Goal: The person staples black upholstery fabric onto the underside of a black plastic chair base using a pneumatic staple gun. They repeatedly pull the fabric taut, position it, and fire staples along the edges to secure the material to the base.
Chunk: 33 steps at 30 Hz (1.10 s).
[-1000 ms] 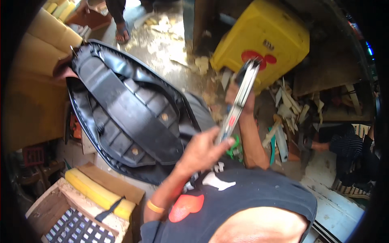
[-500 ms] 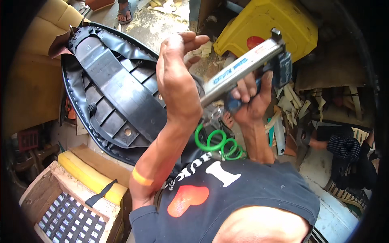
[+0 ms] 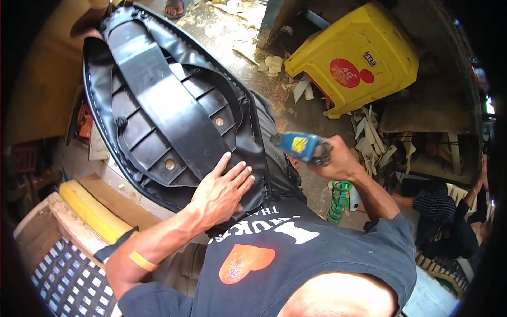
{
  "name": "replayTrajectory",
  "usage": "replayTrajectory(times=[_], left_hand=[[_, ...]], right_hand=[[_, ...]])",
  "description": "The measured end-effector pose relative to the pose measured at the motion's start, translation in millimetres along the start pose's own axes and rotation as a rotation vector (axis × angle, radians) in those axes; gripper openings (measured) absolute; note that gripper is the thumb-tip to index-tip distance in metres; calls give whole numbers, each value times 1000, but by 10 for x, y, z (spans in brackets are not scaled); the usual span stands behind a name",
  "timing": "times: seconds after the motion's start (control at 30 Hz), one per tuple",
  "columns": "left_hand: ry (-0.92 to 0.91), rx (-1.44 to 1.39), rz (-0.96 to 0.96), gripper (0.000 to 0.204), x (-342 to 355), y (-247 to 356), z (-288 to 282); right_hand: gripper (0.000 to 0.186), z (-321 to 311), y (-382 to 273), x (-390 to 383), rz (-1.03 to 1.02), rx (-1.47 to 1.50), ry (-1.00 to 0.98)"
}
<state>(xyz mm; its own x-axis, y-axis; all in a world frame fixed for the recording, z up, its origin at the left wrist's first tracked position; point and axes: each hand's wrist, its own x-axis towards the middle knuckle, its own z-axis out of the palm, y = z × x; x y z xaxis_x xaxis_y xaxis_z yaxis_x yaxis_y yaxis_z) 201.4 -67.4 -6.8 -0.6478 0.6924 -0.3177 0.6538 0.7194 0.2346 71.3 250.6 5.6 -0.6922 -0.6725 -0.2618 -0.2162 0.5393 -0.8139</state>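
A black motorcycle seat (image 3: pixel 174 113) lies underside up across my lap, its ribbed plastic base showing. The black cover is folded over the rim, with a row of staples along the edge. Flat on the near end of the seat rests my left hand (image 3: pixel 222 185), fingers stretched out and holding nothing. My right hand (image 3: pixel 338 158) is wrapped round the handle of a blue air staple gun (image 3: pixel 299 145), just off the seat's right edge. A green coiled air hose (image 3: pixel 339 201) hangs below that hand.
A yellow plastic stool (image 3: pixel 359 63) lies tipped at the upper right, with foam scraps (image 3: pixel 372 134) below it. On the lower left stands a wooden frame with woven black straps (image 3: pixel 74 274) and a yellow foam strip (image 3: pixel 95 211). Another person's foot (image 3: pixel 174 7) shows at the top.
My left hand has come down from the air onto the seat. The staple gun has been lowered and turned beside the seat's right edge. The seat has shifted slightly in view.
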Motion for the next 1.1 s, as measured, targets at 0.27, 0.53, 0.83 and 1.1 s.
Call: replayTrajectory(times=[0.27,0.53,0.83,1.1], left_hand=[[33,-47,107,17,211,121,-29],[-15,-70,-24,18,171,238,-100],[101,0,-134,18,82,297,-21],[71,-114,-121,15,73,236,-47]], right_hand=[[52,272,-215,246,-126,-350,-48],[54,299,-442,466,-131,-537,-155],[44,504,-780,653,124,-823,-300],[47,399,-760,493,40,-634,-269]])
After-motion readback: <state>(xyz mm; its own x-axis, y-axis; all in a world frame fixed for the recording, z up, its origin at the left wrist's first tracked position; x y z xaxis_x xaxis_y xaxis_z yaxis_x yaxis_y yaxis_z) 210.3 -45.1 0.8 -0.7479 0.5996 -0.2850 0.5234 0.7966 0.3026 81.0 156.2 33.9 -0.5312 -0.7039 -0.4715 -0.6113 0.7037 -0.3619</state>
